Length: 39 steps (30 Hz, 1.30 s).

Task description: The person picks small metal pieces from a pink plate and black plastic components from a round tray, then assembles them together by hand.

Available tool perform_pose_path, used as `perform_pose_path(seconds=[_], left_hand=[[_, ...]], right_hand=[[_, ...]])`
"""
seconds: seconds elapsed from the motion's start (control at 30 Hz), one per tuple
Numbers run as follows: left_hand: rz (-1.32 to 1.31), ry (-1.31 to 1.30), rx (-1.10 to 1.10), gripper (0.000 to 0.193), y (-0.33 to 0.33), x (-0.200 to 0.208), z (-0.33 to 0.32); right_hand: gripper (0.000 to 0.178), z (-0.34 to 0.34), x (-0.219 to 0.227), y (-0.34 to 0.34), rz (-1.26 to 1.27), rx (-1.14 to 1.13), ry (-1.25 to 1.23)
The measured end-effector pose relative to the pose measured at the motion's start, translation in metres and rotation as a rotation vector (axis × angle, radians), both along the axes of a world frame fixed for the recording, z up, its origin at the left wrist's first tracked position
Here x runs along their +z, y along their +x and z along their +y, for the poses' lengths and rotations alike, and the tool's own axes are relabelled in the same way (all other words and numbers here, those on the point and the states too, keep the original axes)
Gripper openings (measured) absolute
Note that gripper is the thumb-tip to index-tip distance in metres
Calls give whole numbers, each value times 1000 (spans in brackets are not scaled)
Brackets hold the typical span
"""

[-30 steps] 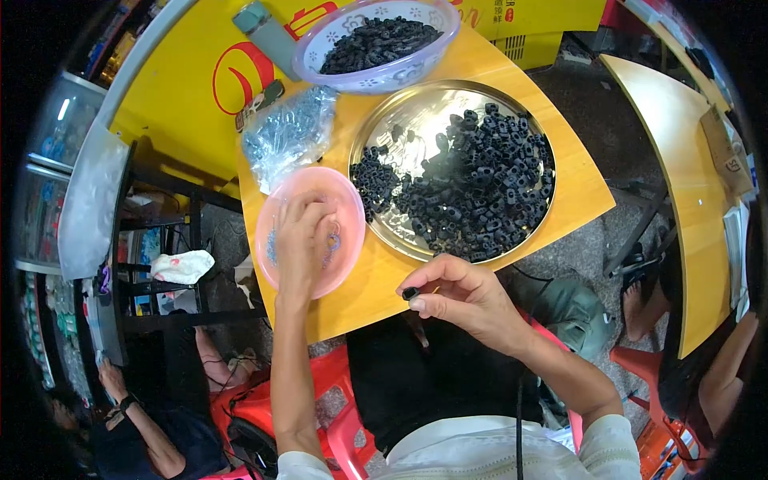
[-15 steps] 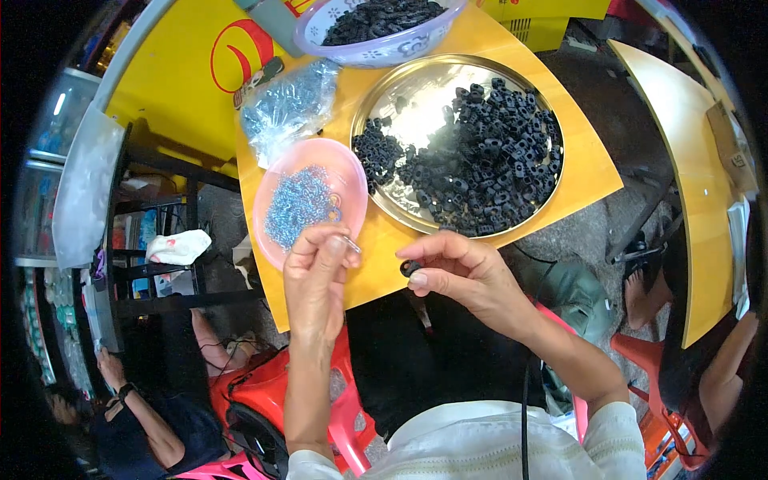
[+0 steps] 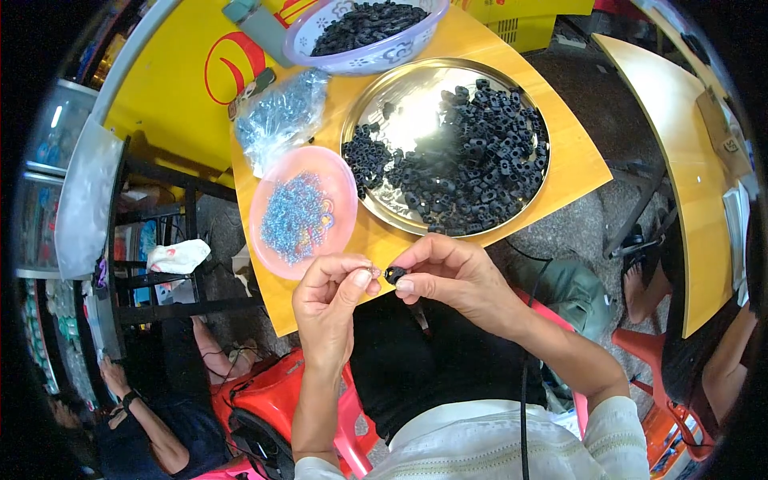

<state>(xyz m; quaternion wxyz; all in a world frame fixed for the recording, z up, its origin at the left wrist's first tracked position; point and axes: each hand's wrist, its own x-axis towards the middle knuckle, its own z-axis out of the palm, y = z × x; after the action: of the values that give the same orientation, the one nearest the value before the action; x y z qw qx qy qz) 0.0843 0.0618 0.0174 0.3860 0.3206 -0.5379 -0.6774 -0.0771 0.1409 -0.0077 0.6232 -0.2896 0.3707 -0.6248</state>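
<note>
Just past the table's front edge, my left hand (image 3: 326,308) pinches a tiny shiny piece (image 3: 374,273), which looks like a spring, between thumb and forefinger. My right hand (image 3: 456,276) grips a small black plastic cord-lock piece (image 3: 394,274) with a hole in it. The two pieces are almost end to end; I cannot tell if they touch. A pink bowl (image 3: 346,188) with many tiny bluish, spring-like pieces stands beyond my left hand. Beyond my right hand, a round shiny metal tray (image 3: 416,124) bears a large heap of black plastic pieces (image 3: 488,160) and a smaller pile (image 3: 366,156).
A patterned lilac basin (image 3: 364,62) of black parts stands at the table's far edge. Beside it are a clear plastic bag (image 3: 284,116) of bluish pieces and a grey-green bottle (image 3: 260,32). Other people sit at left and right; a second table (image 3: 672,136) stands at right.
My left hand has moved right and slightly down, bringing its tiny piece close to the black one. My right hand has shifted slightly left. The view has shifted a little.
</note>
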Motion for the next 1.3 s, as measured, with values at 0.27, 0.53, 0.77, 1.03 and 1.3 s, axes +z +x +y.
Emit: perform_pose_path(seconds=[0.27, 0.53, 0.77, 1.03, 1.3], left_hand=[[-111, -113, -27, 9, 2, 3, -2], [-407, -455, -33, 12, 5, 11, -4], [-558, -758, -76, 17, -5, 21, -8], [-446, -776, -78, 23, -15, 6, -3], [-422, -691, -252, 28, -31, 11, -29]], right_hand=[[18, -2, 0, -1, 1, -3, -9], [15, -3, -5, -3, 68, -28, -1], [14, -4, -6, -7, 101, -48, 18], [14, -6, -4, -16, -50, -4, 9], [17, -8, -2, -29, -85, -122, 28]])
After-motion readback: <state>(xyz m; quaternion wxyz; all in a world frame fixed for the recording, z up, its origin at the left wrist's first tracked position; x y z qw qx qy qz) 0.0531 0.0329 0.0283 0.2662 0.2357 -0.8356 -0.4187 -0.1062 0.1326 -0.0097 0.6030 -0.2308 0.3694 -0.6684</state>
